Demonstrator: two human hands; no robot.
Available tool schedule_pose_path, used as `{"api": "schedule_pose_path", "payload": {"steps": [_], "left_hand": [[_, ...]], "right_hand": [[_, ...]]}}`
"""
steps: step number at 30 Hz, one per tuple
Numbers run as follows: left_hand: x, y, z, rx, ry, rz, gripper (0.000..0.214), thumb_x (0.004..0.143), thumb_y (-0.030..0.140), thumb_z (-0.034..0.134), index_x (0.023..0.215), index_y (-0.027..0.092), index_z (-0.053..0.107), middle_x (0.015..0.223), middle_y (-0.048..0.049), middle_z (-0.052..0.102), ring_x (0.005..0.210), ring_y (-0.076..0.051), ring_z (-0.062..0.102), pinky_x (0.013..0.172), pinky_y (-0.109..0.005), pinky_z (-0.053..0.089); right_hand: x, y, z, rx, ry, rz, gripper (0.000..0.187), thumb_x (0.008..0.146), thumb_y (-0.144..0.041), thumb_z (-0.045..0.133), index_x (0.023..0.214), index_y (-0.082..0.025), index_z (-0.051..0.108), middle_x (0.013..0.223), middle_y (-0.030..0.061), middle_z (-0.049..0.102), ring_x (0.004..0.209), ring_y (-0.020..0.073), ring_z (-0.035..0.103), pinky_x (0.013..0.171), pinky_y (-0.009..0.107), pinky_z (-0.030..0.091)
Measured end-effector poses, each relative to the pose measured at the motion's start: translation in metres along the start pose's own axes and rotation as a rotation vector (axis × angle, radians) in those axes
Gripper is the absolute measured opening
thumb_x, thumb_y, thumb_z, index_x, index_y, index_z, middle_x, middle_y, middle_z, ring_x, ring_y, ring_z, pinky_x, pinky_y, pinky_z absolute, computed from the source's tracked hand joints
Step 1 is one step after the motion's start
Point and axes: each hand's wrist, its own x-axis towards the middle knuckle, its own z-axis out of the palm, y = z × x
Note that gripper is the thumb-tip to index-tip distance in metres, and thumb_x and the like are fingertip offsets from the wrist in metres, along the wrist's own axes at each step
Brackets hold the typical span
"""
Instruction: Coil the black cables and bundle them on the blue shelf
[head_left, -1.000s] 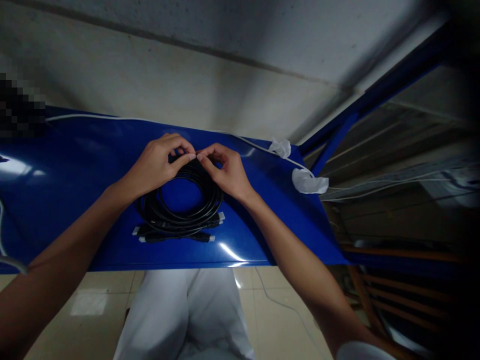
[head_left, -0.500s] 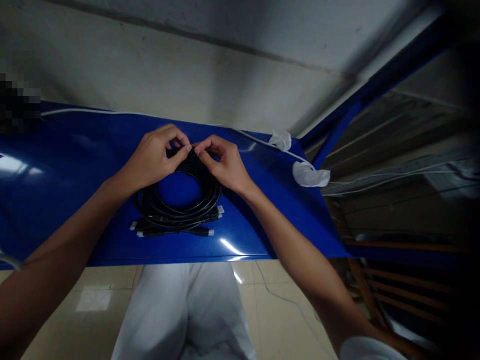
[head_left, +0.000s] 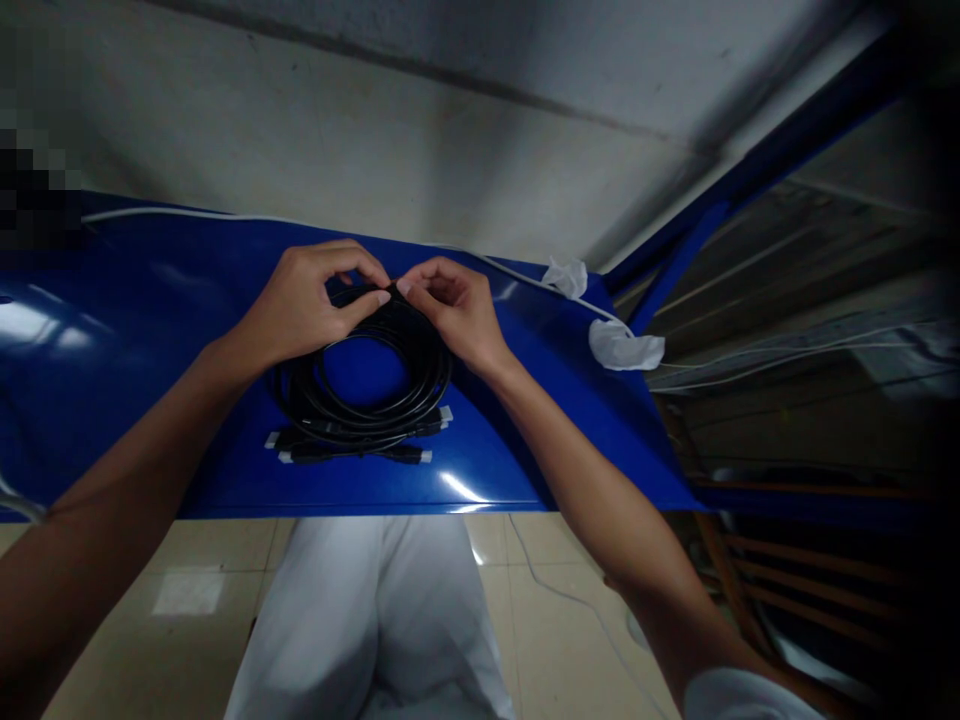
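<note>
A coil of black cable (head_left: 360,400) lies on the glossy blue table (head_left: 150,400), its connector ends with white tips pointing out along the near side. My left hand (head_left: 307,300) and my right hand (head_left: 454,310) meet at the far edge of the coil. Both pinch the cable bundle there between thumb and fingers, fingertips almost touching. Whether a small tie sits between them is too small to tell.
Two crumpled white pieces (head_left: 622,345) lie at the table's right end, beside a thin white cord (head_left: 225,218) running along the far edge. A grey wall stands behind. Blue frame bars and wooden slats (head_left: 787,490) are to the right. Tiled floor and my white trousers show below.
Both hands stayed pinched at the coil's far edge, their fingers shifting slightly. The camera view drifted a little.
</note>
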Motion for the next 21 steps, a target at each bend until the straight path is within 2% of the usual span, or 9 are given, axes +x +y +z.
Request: {"api": "schedule_pose_path", "payload": {"steps": [6, 10, 12, 14, 18, 21], "left_hand": [[0.001, 0.008, -0.015, 0.017, -0.045, 0.096, 0.032, 0.094, 0.048, 0.08, 0.114, 0.024, 0.076, 0.12, -0.0039, 0.075, 0.112, -0.024, 0.068, 0.104, -0.041, 0.053], [-0.012, 0.03, -0.019, -0.016, -0.275, 0.11, 0.035, 0.093, 0.057, 0.082, 0.103, 0.024, 0.078, 0.107, -0.0028, 0.077, 0.108, -0.025, 0.069, 0.106, -0.043, 0.05], [-0.025, 0.045, -0.015, 0.066, -0.37, 0.085, 0.047, 0.086, 0.064, 0.087, 0.111, 0.024, 0.079, 0.115, -0.0044, 0.078, 0.114, -0.029, 0.068, 0.112, -0.047, 0.047], [-0.038, 0.058, -0.009, 0.16, -0.41, 0.075, 0.055, 0.084, 0.065, 0.089, 0.118, 0.024, 0.079, 0.126, -0.007, 0.076, 0.124, -0.033, 0.065, 0.115, -0.05, 0.044], [-0.051, 0.076, -0.003, 0.221, -0.458, 0.082, 0.027, 0.099, 0.048, 0.076, 0.109, 0.023, 0.077, 0.12, -0.0059, 0.076, 0.118, -0.029, 0.066, 0.112, -0.047, 0.045], [-0.051, 0.083, -0.007, 0.209, -0.493, 0.065, 0.016, 0.103, 0.038, 0.068, 0.103, 0.023, 0.074, 0.114, -0.0039, 0.076, 0.111, -0.026, 0.068, 0.107, -0.043, 0.046]], "right_hand": [[0.001, 0.005, 0.001, 0.086, 0.023, -0.038, 0.043, 0.093, -0.061, 0.082, 0.096, -0.019, 0.07, 0.086, 0.0007, 0.073, 0.08, 0.0145, 0.067, 0.074, 0.027, 0.053], [0.002, 0.004, 0.0, 0.112, 0.036, -0.027, 0.036, 0.093, -0.053, 0.083, 0.095, -0.019, 0.071, 0.087, 0.0009, 0.074, 0.081, 0.0145, 0.068, 0.079, 0.029, 0.055], [0.003, 0.001, 0.0, 0.131, 0.038, -0.009, 0.034, 0.093, -0.051, 0.083, 0.094, -0.02, 0.071, 0.088, 0.0011, 0.075, 0.081, 0.0149, 0.069, 0.081, 0.03, 0.057], [0.004, -0.002, -0.001, 0.172, 0.026, 0.015, 0.034, 0.093, -0.051, 0.083, 0.094, -0.02, 0.07, 0.09, 0.002, 0.077, 0.081, 0.0155, 0.07, 0.08, 0.03, 0.058], [0.005, -0.008, 0.0, 0.272, 0.008, 0.047, 0.03, 0.091, -0.047, 0.085, 0.094, -0.02, 0.071, 0.099, 0.0039, 0.079, 0.086, 0.0164, 0.07, 0.074, 0.029, 0.061], [0.005, -0.011, 0.0, 0.351, -0.023, 0.109, 0.023, 0.091, -0.037, 0.086, 0.093, -0.019, 0.072, 0.098, 0.0028, 0.077, 0.085, 0.0151, 0.07, 0.072, 0.027, 0.064]]}}
